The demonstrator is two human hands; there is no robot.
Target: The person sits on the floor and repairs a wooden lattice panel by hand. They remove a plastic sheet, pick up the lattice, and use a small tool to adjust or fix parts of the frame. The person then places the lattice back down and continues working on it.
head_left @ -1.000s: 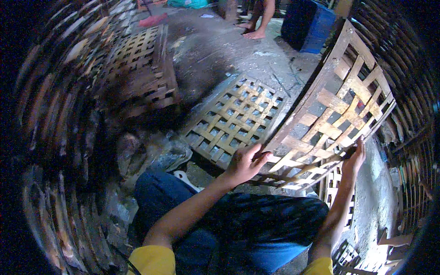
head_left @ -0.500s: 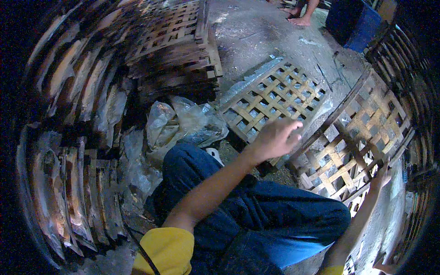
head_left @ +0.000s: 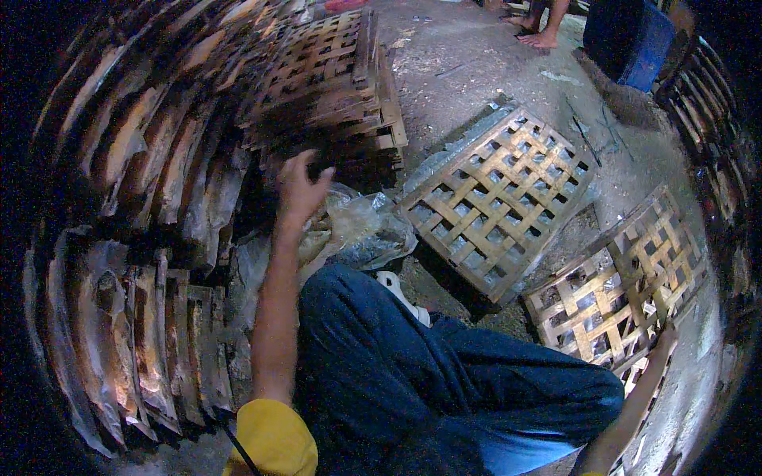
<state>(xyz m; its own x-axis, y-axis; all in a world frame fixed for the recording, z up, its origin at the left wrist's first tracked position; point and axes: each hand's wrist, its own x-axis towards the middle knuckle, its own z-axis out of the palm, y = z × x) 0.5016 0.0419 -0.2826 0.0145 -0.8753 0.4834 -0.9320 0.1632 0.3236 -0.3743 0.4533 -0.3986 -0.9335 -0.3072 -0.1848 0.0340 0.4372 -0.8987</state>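
My left hand (head_left: 302,189) is raised over the far left side, thumb and curved fingers apart, with nothing visible in them. Behind it is a stack of woven lattice panels (head_left: 313,59), and just below lies crumpled clear plastic sheeting (head_left: 373,226). At the right, my right hand (head_left: 665,343) grips the near right edge of a woven lattice panel (head_left: 627,278) of pale flat strips; its fingertips are partly hidden. Another framed lattice panel (head_left: 508,190) lies in front of my bent legs, with plastic sheeting under its far edge.
Tall stacks of rough-edged layers (head_left: 139,333) line the left side, and more stacks (head_left: 718,159) stand along the right. A blue container (head_left: 647,51) is at the far right. Another person's bare feet (head_left: 540,36) are on the floor at the far end.
My left hand has swung left, from above the middle panel to beside the far left stack. The right-hand panel has tipped down lower, with my right hand still at its edge.
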